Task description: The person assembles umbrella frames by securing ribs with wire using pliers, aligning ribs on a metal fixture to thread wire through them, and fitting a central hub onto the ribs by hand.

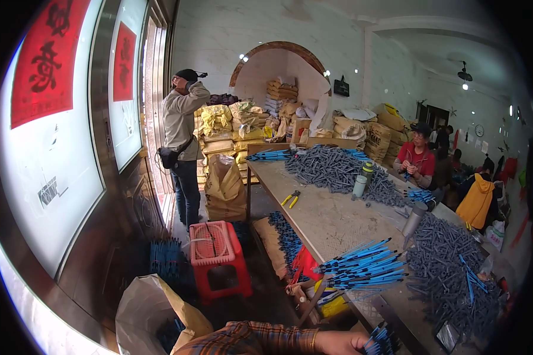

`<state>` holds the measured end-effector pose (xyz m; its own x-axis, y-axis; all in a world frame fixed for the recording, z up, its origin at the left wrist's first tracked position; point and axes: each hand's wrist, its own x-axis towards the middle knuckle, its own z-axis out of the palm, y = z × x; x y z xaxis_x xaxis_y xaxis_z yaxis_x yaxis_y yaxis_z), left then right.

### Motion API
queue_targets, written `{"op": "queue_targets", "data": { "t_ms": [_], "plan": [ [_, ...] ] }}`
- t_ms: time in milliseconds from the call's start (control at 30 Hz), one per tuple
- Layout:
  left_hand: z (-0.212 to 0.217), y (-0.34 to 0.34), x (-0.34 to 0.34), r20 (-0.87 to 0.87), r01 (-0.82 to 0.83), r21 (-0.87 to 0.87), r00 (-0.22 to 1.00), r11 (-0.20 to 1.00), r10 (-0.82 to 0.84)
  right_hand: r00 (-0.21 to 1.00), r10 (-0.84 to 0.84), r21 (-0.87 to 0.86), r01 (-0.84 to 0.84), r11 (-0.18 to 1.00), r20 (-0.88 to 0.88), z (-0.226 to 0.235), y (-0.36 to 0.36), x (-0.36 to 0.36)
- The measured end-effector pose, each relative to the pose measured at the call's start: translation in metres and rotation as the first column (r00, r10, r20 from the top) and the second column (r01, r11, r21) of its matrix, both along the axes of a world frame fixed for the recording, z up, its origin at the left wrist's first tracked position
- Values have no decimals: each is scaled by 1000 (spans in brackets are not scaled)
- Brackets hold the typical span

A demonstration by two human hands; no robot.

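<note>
My left hand (pixel 346 342), at the end of a plaid sleeve, reaches in at the lower edge. Its fingers close round a bundle of thin blue sticks with black ends (pixel 381 342), partly cut off by the edge of view. Just beyond, a larger fanned bundle of blue sticks (pixel 364 266) lies at the near edge of the worktable (pixel 331 228). To its right spreads a heap of grey plastic pieces (pixel 444 278), with a few blue sticks on top. My right hand is out of view.
Yellow-handled pliers (pixel 291 199), a green bottle (pixel 361 182) and a second grey heap (pixel 331 168) are on the table. A red stool (pixel 222 266) and an open paper sack (pixel 154 307) stand left. One person (pixel 183 136) stands by the door; another (pixel 417 157) works across the table.
</note>
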<state>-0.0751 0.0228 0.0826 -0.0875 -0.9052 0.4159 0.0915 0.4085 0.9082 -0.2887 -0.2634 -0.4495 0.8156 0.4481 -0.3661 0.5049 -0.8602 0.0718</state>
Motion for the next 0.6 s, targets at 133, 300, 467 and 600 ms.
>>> {"op": "queue_targets", "data": {
  "t_ms": [133, 300, 467, 600],
  "plan": [
    [0, 1, -1, 9, -2, -13, 1000, 1000, 2, 984, 71, 89, -86, 992, 164, -45, -15, -3],
    [1, -1, 0, -3, 15, -17, 1000, 1000, -15, 877, 89, 371, -289, 883, 471, -51, -25, -9],
    [6, -1, -1, -13, 12, -21, 1000, 1000, -12, 902, 37, 523, -283, 804, 431, -30, -21, -4],
    [-1, -3, -3, -53, 18, 18, 998, 1000, -17, 920, -1, 636, -271, 723, 392, -15, -19, 1]
  ]
}}
